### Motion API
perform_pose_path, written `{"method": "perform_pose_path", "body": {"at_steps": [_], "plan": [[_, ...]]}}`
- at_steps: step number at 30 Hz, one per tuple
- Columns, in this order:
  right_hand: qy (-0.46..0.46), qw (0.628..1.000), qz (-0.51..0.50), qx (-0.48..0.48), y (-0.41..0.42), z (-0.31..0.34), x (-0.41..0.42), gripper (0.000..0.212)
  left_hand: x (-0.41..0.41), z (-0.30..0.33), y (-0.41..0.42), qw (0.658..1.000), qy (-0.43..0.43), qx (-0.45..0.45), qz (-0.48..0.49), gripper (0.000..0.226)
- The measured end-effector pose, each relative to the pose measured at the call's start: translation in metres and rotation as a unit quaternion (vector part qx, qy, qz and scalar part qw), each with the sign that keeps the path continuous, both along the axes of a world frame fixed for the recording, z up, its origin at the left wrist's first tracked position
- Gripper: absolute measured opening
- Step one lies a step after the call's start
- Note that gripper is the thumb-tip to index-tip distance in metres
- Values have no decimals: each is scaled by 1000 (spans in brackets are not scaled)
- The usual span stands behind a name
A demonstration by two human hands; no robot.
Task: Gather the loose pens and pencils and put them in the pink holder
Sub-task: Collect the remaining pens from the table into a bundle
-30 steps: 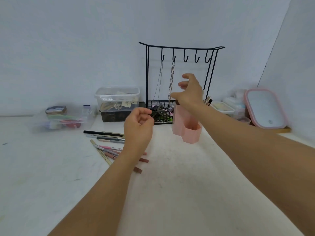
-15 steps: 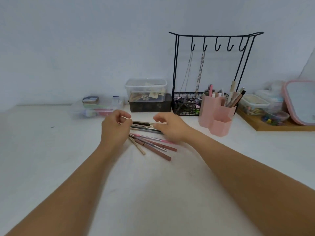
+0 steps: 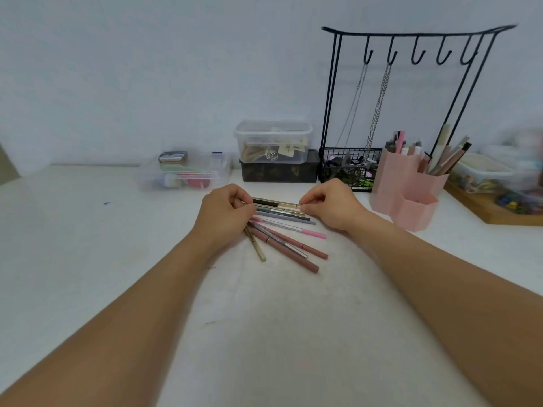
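Left hand [image 3: 224, 214] and right hand [image 3: 330, 205] each pinch one end of gold-black pencils [image 3: 276, 204], grip closed. Loose pencils [image 3: 286, 239] fan out on tabletop [image 3: 88, 259] just nearside of grip. Pink holder [image 3: 407, 186] right of right grip.

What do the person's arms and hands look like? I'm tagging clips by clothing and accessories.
Both forearms are bare as far as the frame shows, with no sleeve edge visible. The left hand and right hand wear no gloves; no watch, bracelet or ring is visible. The nails look short and unpainted, though they show small.
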State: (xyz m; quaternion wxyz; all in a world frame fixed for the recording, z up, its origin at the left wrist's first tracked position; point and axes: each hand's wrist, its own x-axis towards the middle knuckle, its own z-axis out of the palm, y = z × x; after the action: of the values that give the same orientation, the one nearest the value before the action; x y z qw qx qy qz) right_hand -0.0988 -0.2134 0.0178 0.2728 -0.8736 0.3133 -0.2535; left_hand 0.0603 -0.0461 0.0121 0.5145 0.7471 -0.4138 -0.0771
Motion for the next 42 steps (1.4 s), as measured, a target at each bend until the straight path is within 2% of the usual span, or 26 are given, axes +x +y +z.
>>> {"method": "perform_pose_path", "body": {"at_steps": [4, 7, 9, 12, 15, 18, 20, 22, 25, 28, 31, 32, 34, 37, 42], "plan": [[-7, 1000, -10, -9, -3, -3, 0, 5, -1, 0, -3, 1000, -13, 6, 12, 10], [-101, 993, -41, 36, -3, -8, 2, 6, 1, 1, -4, 999, 28, -8, 28, 5], [-168, 982, -43, 78, 3, -7, 5, 7, 2, 1, -4, 996, 80, -34, 34, 20], [-234, 967, 7, 102, 20, -1, 11, 4, -2, 6, -4, 988, 141, -62, 19, 39], [-252, 962, 71, 72, 45, 6, 20, 4, -11, 13, -4, 978, 182, -95, -35, 42], [-243, 961, 120, 47, 65, 10, 29, 4, -18, 14, -5, 976, 171, -125, -49, 40], [-239, 960, 140, 51, 72, 9, 31, 4, -21, 14, -5, 981, 151, -120, -35, 46], [-220, 963, 146, 57, 74, 7, 29, 5, -20, 14, -4, 981, 153, -115, -8, 51], [-175, 977, 99, 66, 63, 12, 22, 15, -14, 16, -3, 965, 221, -137, 18, 47], [-18, 987, 129, 92, 50, 33, 12, 33, -10, 18, -2, 958, 253, -127, 37, 42], [132, 969, 199, 59, 50, 56, 5, 57, -10, 17, -4, 964, 244, -98, 47, 39], [188, 958, 213, 33, 53, 62, 5, 58, -11, 17, -4, 965, 243, -91, 44, 39], [276, 934, 225, -18, 60, 66, 4, 43, -12, 16, -3, 965, 248, -83, 34, 39], [304, 928, 212, -45, 67, 62, 6, 23, -12, 13, -2, 963, 260, -74, 14, 40], [326, 925, 189, -48, 73, 56, 11, 26, -13, 11, -3, 978, 207, -28, -2, 43]]}}
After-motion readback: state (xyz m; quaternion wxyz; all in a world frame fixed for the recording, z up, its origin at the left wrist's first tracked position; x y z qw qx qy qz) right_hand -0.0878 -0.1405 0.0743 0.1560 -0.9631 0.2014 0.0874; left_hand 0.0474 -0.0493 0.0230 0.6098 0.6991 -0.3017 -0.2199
